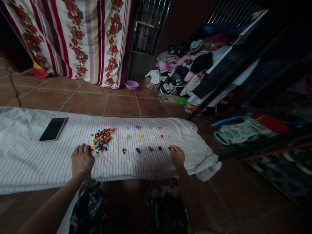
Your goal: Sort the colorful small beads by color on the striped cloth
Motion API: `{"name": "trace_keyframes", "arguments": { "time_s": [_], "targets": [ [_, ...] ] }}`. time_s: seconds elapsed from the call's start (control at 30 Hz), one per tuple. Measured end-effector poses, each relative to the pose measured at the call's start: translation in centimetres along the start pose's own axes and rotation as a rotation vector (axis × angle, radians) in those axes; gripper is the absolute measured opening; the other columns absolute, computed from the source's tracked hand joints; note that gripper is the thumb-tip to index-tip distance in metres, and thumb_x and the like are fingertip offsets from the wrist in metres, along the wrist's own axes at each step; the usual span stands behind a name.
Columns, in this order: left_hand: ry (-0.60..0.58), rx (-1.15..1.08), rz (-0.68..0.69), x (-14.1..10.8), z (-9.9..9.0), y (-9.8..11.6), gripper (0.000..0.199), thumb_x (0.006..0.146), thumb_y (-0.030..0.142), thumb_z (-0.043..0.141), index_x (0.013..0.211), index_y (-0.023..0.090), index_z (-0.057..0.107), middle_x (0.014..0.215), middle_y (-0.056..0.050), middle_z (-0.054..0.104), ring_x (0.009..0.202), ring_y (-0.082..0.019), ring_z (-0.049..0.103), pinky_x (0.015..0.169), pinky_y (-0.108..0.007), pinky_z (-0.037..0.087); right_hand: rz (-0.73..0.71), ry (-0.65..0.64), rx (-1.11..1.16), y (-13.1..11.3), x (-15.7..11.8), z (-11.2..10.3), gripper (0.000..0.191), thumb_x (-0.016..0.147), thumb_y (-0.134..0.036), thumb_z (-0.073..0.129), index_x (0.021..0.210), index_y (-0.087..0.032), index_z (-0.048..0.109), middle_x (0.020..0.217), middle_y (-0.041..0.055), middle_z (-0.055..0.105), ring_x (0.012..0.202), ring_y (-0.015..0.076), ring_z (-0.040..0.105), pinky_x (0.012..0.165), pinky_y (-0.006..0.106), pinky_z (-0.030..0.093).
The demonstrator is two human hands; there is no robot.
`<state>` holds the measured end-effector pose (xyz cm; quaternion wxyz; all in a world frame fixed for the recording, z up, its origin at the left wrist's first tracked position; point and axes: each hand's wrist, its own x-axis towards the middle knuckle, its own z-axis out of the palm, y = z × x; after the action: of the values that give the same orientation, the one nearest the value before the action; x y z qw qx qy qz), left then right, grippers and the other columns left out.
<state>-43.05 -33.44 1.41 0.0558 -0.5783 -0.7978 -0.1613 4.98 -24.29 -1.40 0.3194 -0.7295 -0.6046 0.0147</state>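
Observation:
A heap of small multicoloured pieces [102,140], too small to name surely but like beads or tiny bricks, lies on a striped cloth [60,165]. My left hand [83,159] rests at the heap's left edge, fingers curled and closed; what they hold, if anything, is hidden. To the right, small groups sorted by colour lie in rows, among them brown pieces [124,151], purple pieces [138,150], dark green pieces [150,149] and black pieces [160,148]. At the right end of the nearest row, my right hand [177,156] pinches a small dark grey piece [170,148] at the cloth.
A phone or tablet [53,129] lies on the cloth at left. Beyond are the tiled floor [90,99], a purple basin [132,85], a broom [39,72] and a floral curtain [90,42]. Heaped clothes [185,65] and a dark slanted frame [219,94] stand right.

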Motion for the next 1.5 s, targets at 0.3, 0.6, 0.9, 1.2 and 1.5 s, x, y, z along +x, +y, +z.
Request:
{"name": "trace_keyframes", "arguments": {
  "time_s": [0.3, 0.6, 0.9, 1.2, 1.5],
  "targets": [
    [-0.002, -0.015, -0.010, 0.0, 0.0, 0.0, 0.028, 0.089, 0.017, 0.039, 0.106, 0.014, 0.062, 0.121, -0.017, 0.060, 0.122, -0.034, 0.048, 0.096, -0.048, 0.042, -0.056, -0.018, 0.022, 0.4, -0.3, 0.8, 0.044, 0.079, -0.039, 0.044, 0.103, -0.014, 0.071, 0.103, 0.0155, 0.073, 0.096, 0.0261, 0.066, 0.095, 0.041, 0.049],
    [-0.013, 0.028, -0.007, 0.0, -0.2, 0.2, 0.026, 0.090, 0.017, 0.040, 0.106, 0.013, 0.061, 0.120, -0.015, 0.061, 0.121, -0.034, 0.049, 0.096, -0.046, 0.042, -0.072, 0.037, 0.098, 0.9, -0.2, 1.2, 0.038, 0.079, -0.039, 0.044, 0.094, -0.017, 0.072, 0.098, 0.0139, 0.073, 0.092, 0.0260, 0.066, 0.091, 0.042, 0.051],
    [0.001, 0.009, -0.015, 0.0, 0.1, 0.0, 0.026, 0.090, 0.017, 0.042, 0.107, 0.013, 0.061, 0.124, -0.015, 0.061, 0.123, -0.034, 0.049, 0.097, -0.047, 0.043, -0.047, 0.120, 0.135, 0.7, -0.2, 0.9, 0.040, 0.079, -0.040, 0.040, 0.089, -0.017, 0.071, 0.095, 0.0148, 0.074, 0.091, 0.0270, 0.067, 0.090, 0.043, 0.051],
    [0.005, -0.009, -0.028, 0.1, 0.6, -0.1, 0.026, 0.090, 0.016, 0.042, 0.108, 0.013, 0.061, 0.125, -0.015, 0.061, 0.123, -0.034, 0.050, 0.098, -0.047, 0.043, -0.159, 0.121, 0.217, -7.0, 0.2, 1.1, 0.042, 0.084, -0.039, 0.041, 0.098, -0.017, 0.072, 0.101, 0.0138, 0.073, 0.093, 0.0249, 0.067, 0.087, 0.041, 0.053],
    [0.021, -0.023, -0.025, 0.0, 1.3, -0.3, 0.030, 0.090, 0.016, 0.042, 0.111, 0.012, 0.063, 0.130, -0.016, 0.060, 0.127, -0.034, 0.047, 0.101, -0.049, 0.041, -0.573, -0.326, 0.509, -21.2, -3.0, 5.8, 0.026, 0.092, -0.024, 0.048, 0.097, -0.023, 0.074, 0.096, 0.0067, 0.072, 0.092, 0.0186, 0.067, 0.086, 0.031, 0.053]
  ]
}}
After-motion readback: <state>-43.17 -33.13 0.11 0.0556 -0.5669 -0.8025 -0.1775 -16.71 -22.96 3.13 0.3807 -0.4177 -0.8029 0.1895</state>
